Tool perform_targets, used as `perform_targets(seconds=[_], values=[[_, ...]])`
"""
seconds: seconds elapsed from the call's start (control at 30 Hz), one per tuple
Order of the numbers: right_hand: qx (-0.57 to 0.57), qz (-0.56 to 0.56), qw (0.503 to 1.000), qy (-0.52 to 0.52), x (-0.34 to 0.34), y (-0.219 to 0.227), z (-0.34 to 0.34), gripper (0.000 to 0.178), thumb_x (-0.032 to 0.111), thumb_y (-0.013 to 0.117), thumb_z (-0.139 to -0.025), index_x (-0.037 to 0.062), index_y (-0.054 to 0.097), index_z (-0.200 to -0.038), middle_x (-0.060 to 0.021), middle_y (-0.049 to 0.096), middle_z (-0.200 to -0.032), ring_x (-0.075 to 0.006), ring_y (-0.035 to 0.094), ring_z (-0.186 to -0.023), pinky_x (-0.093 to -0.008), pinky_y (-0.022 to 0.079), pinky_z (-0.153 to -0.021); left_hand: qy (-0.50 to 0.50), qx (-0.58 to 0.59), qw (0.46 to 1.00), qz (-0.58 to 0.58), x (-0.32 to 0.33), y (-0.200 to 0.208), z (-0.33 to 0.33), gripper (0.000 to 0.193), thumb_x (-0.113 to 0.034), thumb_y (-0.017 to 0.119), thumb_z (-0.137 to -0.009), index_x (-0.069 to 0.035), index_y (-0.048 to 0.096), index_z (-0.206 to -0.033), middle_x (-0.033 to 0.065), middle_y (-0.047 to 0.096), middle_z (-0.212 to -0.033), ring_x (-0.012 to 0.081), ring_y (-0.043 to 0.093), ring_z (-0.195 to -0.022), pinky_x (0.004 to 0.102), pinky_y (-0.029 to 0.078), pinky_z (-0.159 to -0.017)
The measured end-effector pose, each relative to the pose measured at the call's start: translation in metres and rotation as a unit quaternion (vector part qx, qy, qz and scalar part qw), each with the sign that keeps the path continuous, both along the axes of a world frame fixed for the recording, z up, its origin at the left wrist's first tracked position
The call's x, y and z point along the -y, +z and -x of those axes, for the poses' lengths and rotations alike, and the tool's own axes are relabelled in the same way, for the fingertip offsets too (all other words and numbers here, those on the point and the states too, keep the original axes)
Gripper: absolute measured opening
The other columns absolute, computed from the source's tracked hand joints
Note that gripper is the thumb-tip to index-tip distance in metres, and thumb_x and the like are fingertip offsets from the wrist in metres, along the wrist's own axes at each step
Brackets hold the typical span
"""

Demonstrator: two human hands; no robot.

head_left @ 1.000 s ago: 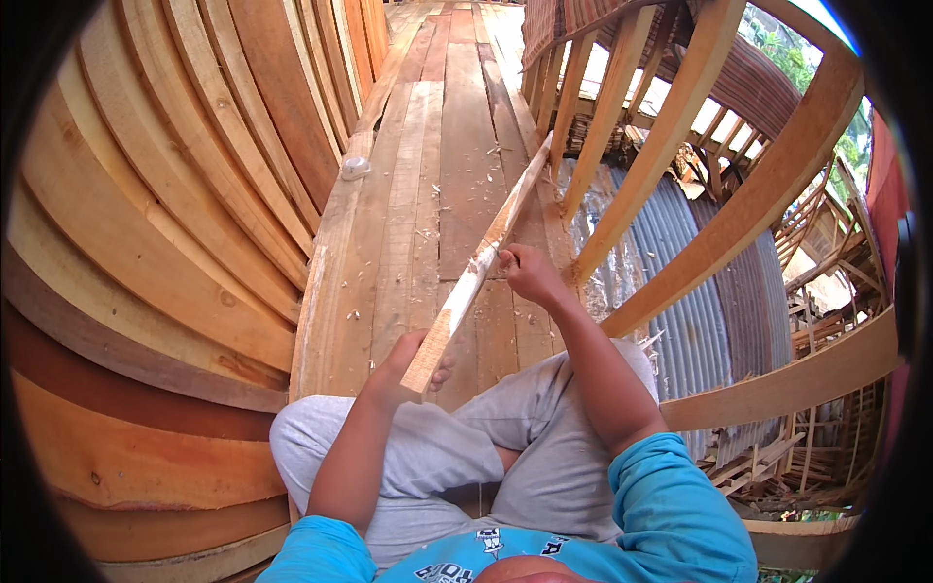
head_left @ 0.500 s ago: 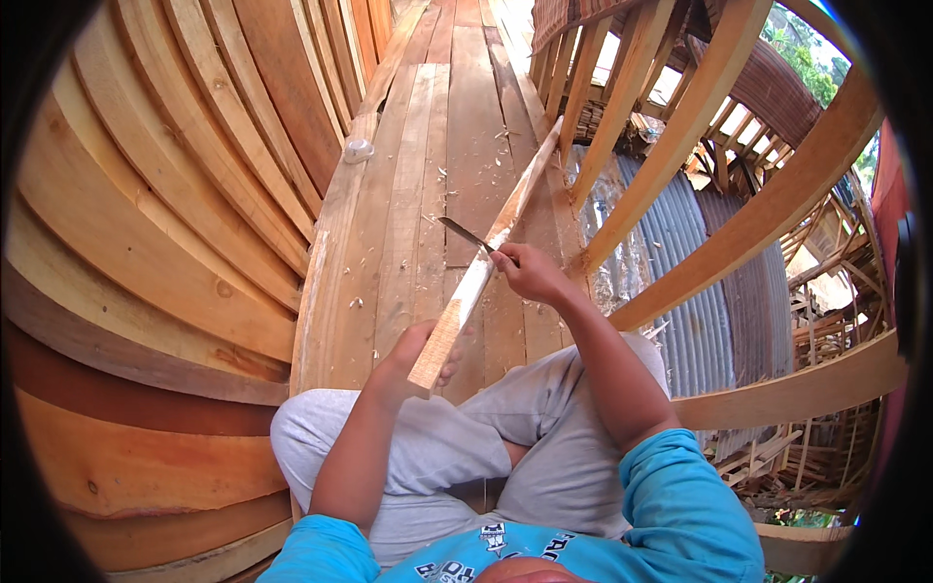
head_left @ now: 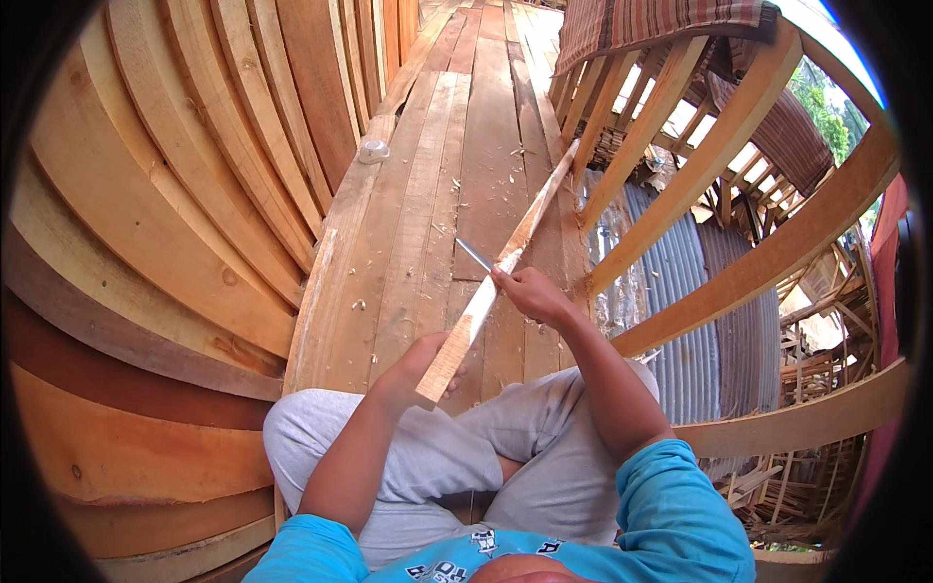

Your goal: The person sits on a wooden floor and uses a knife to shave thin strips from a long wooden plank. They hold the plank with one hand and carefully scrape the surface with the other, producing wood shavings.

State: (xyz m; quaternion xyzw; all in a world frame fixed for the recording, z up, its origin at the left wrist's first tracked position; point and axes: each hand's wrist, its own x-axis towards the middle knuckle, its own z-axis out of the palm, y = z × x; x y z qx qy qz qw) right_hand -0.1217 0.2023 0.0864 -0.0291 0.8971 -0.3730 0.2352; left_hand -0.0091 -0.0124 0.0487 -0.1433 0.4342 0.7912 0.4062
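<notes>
A long square-edged piece of wood [head_left: 474, 317] slants from my lap up toward the railing, its far end resting near the foot of the slats. Parts of its surface look freshly cut and pale. Beneath its near end my left hand [head_left: 425, 363] is wrapped round it, with some fingers hidden behind the wood. My right hand [head_left: 530, 293] grips a knife, whose handle is hidden in the fist. The knife's blade [head_left: 473, 255] lies across the wood about midway along and points up to the left.
Pale shavings [head_left: 360, 304] are scattered over the plank floor [head_left: 403, 223]. A small clear container [head_left: 373, 152] sits farther off at the left. Upright boards [head_left: 175, 214] wall the left side; a slatted wooden railing [head_left: 671, 233] runs along the right, with corrugated metal roofing [head_left: 671, 282] below. Striped cloth [head_left: 651, 24] hangs over the railing.
My right hand and the knife have moved slightly down along the wood toward me, and the blade has turned. My left hand keeps its hold. The whole view has shifted a little.
</notes>
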Motion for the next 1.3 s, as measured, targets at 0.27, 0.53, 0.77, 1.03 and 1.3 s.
perform_targets(seconds=[0.27,0.53,0.77,1.03,1.3], values=[[0.293,0.153,0.943,-0.033,-0.012,0.012,0.008,0.059,0.06,0.045,-0.098,0.0186,0.029,-0.06,0.0078,0.023,-0.053,-0.0062,0.017,-0.043,-0.0273,0.011,-0.039,-0.007,-0.006,0.999,0.04,-0.001,0.004,0.0,0.047,-0.036,0.033,-0.099,-0.004,0.055,-0.125,0.0044,0.053,-0.068,0.0143,0.052,-0.047,0.0282,0.042,-0.039],[0.341,0.279,0.896,-0.048,-0.024,0.016,0.013,0.058,0.059,0.045,-0.098,0.0187,0.028,-0.06,0.0081,0.023,-0.054,-0.0054,0.015,-0.044,-0.0263,0.009,-0.04,-0.003,-0.006,1.0,0.025,0.002,0.005,0.002,0.046,-0.035,0.034,-0.099,-0.002,0.056,-0.123,0.0049,0.053,-0.068,0.0133,0.051,-0.047,0.026,0.043,-0.039],[-0.014,0.091,0.991,-0.096,-0.04,0.01,0.013,0.059,0.061,0.048,-0.095,0.0137,0.039,-0.06,0.0047,0.035,-0.054,-0.0088,0.03,-0.042,-0.0298,0.021,-0.039,-0.007,-0.025,0.999,0.026,0.002,0.001,0.002,0.046,-0.035,0.034,-0.099,-0.002,0.056,-0.123,0.0046,0.053,-0.067,0.014,0.053,-0.046,0.0262,0.044,-0.039],[-0.105,0.169,0.903,-0.38,-0.111,0.019,0.048,0.058,0.058,0.06,-0.091,0.0139,0.038,-0.061,0.002,0.039,-0.051,-0.0096,0.031,-0.036,-0.0301,0.022,-0.036,-0.003,-0.009,1.0,0.002,0.002,-0.001,0.001,0.041,-0.036,0.039,-0.099,-0.004,0.058,-0.117,0.0048,0.054,-0.069,0.0144,0.051,-0.047,0.0275,0.042,-0.04],[-0.312,-0.247,0.852,-0.339,-0.146,0.022,0.037,0.042,0.042,0.065,-0.084,0.002,0.07,-0.095,-0.0203,0.071,-0.088,-0.0367,0.07,-0.086,-0.0478,0.054,-0.076,-0.014,-0.012,1.0,0.006,0.005,-0.009,0.002,0.047,-0.04,0.034,-0.1,-0.004,0.055,-0.124,0.0048,0.052,-0.068,0.0155,0.051,-0.045,0.0282,0.041,-0.039]])
